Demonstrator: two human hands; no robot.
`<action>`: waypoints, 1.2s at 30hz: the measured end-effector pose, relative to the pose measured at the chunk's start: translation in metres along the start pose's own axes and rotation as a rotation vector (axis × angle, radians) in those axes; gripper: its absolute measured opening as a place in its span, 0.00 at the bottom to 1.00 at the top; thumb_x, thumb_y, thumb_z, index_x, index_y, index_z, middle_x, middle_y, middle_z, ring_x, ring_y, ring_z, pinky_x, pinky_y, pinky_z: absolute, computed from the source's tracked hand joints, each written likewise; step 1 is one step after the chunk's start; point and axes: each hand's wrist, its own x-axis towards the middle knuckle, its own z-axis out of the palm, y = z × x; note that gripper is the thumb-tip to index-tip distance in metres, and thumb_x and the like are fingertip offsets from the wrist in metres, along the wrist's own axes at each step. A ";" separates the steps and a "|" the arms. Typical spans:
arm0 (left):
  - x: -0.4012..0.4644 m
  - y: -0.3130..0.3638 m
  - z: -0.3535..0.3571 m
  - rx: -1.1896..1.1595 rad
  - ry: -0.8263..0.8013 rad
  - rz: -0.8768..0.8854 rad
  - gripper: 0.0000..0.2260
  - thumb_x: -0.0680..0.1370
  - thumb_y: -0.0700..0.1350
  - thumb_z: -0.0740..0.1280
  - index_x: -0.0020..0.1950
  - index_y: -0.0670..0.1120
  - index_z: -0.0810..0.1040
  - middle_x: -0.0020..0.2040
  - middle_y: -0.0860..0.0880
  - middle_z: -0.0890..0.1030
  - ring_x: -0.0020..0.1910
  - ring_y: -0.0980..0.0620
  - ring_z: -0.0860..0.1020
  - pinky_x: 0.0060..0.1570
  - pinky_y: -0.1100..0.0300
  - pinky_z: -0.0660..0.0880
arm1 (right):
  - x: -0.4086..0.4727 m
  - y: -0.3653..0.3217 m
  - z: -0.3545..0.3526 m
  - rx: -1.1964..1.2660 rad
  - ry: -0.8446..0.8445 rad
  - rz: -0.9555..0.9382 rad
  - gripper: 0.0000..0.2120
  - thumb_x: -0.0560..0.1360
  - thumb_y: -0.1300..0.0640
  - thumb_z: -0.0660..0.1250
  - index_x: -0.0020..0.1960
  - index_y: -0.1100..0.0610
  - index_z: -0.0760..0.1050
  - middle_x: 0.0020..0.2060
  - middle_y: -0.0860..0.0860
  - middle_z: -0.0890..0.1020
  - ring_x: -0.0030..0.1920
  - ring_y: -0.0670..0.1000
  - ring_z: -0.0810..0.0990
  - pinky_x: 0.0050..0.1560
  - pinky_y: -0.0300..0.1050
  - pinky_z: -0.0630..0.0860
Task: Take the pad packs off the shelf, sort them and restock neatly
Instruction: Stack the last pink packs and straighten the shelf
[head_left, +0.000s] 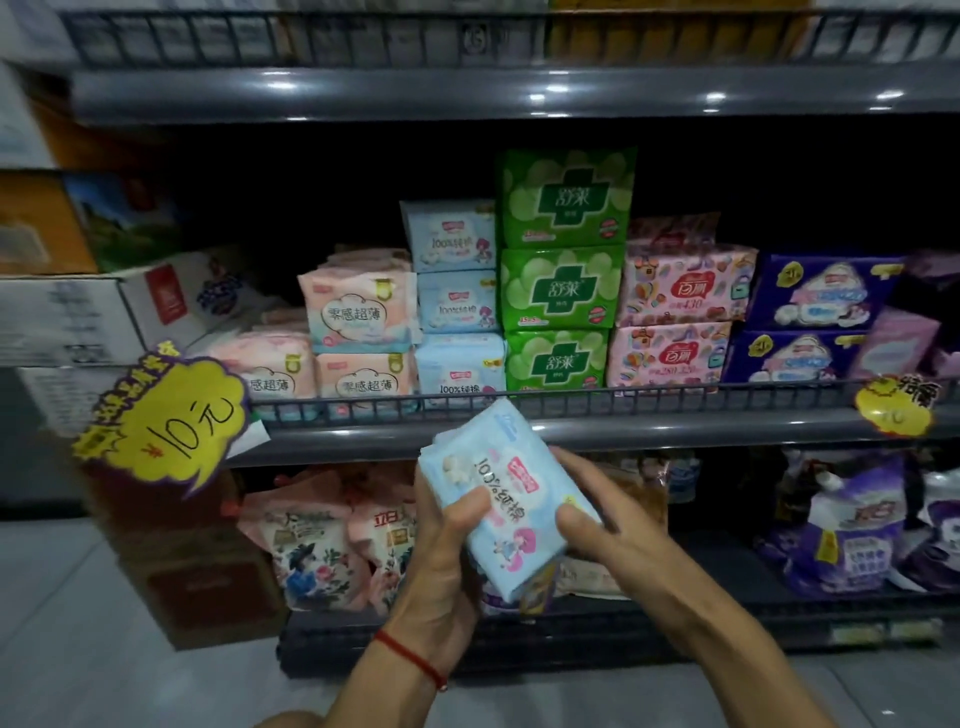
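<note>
A light blue pad pack (506, 501), soft plastic with dark lettering, a red-pink label and a pink cartoon figure, is held tilted in front of the shelf (571, 434), below its front rail (623, 397). It seems to lie on top of other packs in the same grip; how many cannot be told. The left hand (441, 551) is closed around the pack's left edge, thumb across the face. The right hand (592, 514) is closed on its right edge, thumb on the face and fingers behind.

On the shelf the packs stand in stacks: pink packs (358, 322) at the left, blue packs (457, 301) three high, green packs (563, 270) three high, patterned pink packs (680, 317), then purple packs (815, 317). Dark open room lies above the pink and blue stacks, under the upper shelf (467, 93). The low rail runs along the whole front edge.

A yellow price tag (166, 421) hangs at the left edge and a smaller tag (893, 408) at the right. Cardboard boxes (78, 291) crowd the left end. Bagged goods (322, 540) fill the shelf below.
</note>
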 end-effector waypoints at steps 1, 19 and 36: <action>0.002 -0.001 0.001 0.024 -0.002 0.075 0.47 0.62 0.56 0.83 0.76 0.52 0.66 0.69 0.38 0.77 0.65 0.35 0.78 0.59 0.34 0.77 | 0.001 0.000 0.007 0.046 -0.005 -0.020 0.38 0.68 0.37 0.77 0.74 0.43 0.68 0.65 0.47 0.82 0.63 0.49 0.82 0.59 0.47 0.80; 0.082 0.094 -0.004 0.266 0.151 0.021 0.19 0.74 0.40 0.74 0.62 0.49 0.75 0.57 0.40 0.84 0.48 0.45 0.84 0.42 0.51 0.80 | 0.045 0.003 -0.013 0.532 0.308 -0.112 0.34 0.62 0.52 0.84 0.64 0.60 0.79 0.57 0.59 0.85 0.52 0.58 0.86 0.45 0.51 0.85; 0.162 0.061 0.007 0.461 0.583 0.555 0.21 0.73 0.70 0.68 0.59 0.59 0.81 0.61 0.46 0.80 0.57 0.50 0.83 0.54 0.48 0.83 | 0.070 0.015 -0.023 0.661 0.491 -0.135 0.34 0.58 0.52 0.83 0.63 0.55 0.80 0.53 0.56 0.87 0.53 0.58 0.87 0.48 0.51 0.85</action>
